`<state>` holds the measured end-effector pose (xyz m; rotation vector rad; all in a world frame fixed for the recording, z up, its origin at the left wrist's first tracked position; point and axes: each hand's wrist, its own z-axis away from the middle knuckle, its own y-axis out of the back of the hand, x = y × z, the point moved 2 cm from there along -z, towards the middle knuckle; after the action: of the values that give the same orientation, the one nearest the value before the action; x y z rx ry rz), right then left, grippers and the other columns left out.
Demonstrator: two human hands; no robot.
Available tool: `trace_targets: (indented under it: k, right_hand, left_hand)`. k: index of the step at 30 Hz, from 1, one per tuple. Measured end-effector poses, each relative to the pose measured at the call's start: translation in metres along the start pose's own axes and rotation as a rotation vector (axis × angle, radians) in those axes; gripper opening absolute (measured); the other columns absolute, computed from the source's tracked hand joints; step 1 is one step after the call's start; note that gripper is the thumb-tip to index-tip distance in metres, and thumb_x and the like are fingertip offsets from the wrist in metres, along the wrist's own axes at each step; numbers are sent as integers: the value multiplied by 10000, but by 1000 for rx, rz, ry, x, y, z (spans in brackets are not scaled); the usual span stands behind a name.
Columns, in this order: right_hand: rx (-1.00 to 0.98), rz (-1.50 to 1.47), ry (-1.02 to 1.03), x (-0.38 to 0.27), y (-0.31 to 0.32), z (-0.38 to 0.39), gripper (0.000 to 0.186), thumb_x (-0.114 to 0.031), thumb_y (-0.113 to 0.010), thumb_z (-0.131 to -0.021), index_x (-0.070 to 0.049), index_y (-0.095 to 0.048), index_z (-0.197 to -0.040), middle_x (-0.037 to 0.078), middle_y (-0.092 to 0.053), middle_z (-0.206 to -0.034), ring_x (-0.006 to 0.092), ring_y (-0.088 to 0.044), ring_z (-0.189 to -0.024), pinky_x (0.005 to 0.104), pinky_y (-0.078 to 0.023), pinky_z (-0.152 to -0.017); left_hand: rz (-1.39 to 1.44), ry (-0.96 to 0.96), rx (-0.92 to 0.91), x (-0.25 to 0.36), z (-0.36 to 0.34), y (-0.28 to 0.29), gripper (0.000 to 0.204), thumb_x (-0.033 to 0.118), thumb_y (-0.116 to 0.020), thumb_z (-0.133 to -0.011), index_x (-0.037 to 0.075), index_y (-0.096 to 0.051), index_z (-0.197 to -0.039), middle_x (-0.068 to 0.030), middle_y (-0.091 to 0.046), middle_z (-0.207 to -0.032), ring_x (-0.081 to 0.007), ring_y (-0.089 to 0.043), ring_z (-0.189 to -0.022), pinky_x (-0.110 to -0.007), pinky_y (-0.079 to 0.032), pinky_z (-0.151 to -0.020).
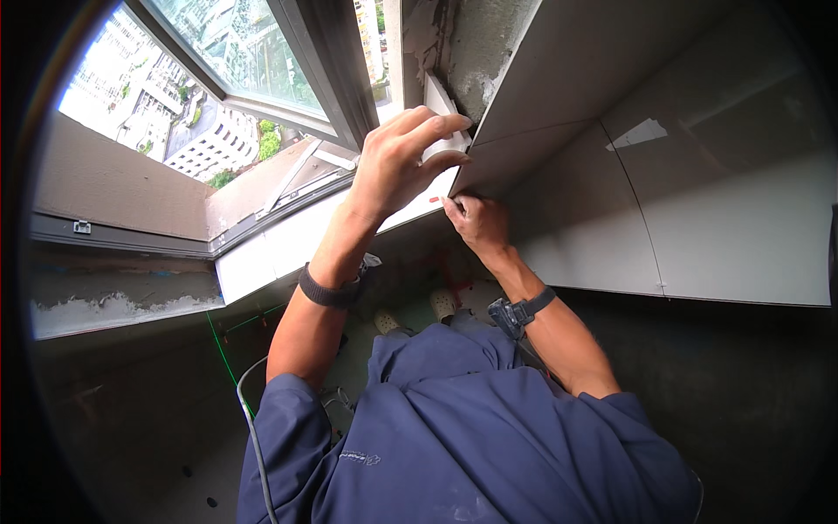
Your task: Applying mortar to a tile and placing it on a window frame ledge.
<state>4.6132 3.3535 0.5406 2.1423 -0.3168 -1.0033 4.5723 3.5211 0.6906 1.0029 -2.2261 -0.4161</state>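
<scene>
My left hand [403, 162] is raised over the white sill strip [301, 233] beside the window. Its thumb and fingers are curved and apart, with the tips close to the near vertical edge of a large pale wall tile [541, 118]. A white piece [445, 147] shows behind the gap between them; I see no grip on it. Lower and to the right, my right hand [480, 220] has its fingers pinched together at the tile's lower corner. A small red piece [434, 200] lies just left of its fingertips on the sill. What the pinch holds, if anything, is hidden.
An opened window sash [310, 65] with a dark frame stands at the upper left, above a drop to buildings outside. More pale tiles [716, 218] line the wall at right. A grey cable [249, 419] hangs by my left arm, and a green laser line [220, 349] crosses below.
</scene>
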Motion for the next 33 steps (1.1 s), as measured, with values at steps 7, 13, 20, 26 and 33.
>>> trace_targets:
  k: [7,13,20,26,33]
  right_hand:
    - [0,-4,28,2,-1,0,326,-299,-684,-943,-78,-687,-703,164,-641,-661,355,-641,-577,422,-492,-518]
    - [15,5,47,2,-2,0,315,-288,-689,-936,-78,-692,-703,154,-654,-665,343,-653,-582,414,-500,-522]
    - [65,17,98,2,-5,-1,303,-236,-748,-875,-80,-655,-633,136,-621,-581,317,-629,-526,408,-492,-503]
    - [67,-21,167,6,-5,0,231,-156,-720,-851,-71,-628,-657,147,-622,-604,320,-636,-558,415,-503,-521]
    - [73,33,171,6,-5,1,227,-123,-710,-836,-80,-605,-639,142,-613,-591,321,-621,-525,409,-503,-505]
  left_hand:
    - [11,-8,-15,-2,-1,0,399,191,-852,-714,142,-707,-1083,-53,-618,-835,-266,-602,-732,-381,-505,-666]
    - [-1,-12,-18,-2,-1,0,391,197,-849,-720,143,-706,-1080,-50,-624,-840,-267,-610,-739,-380,-510,-671]
    - [-19,-17,-40,-1,1,3,411,187,-838,-728,150,-697,-1112,-50,-606,-820,-263,-607,-739,-382,-509,-667]
    - [-59,-30,-87,-1,5,8,452,150,-821,-734,165,-684,-1165,-47,-578,-809,-254,-603,-758,-390,-503,-674]
    - [-51,-21,-99,0,2,9,469,134,-817,-729,169,-678,-1176,-46,-583,-825,-259,-609,-778,-391,-510,-687]
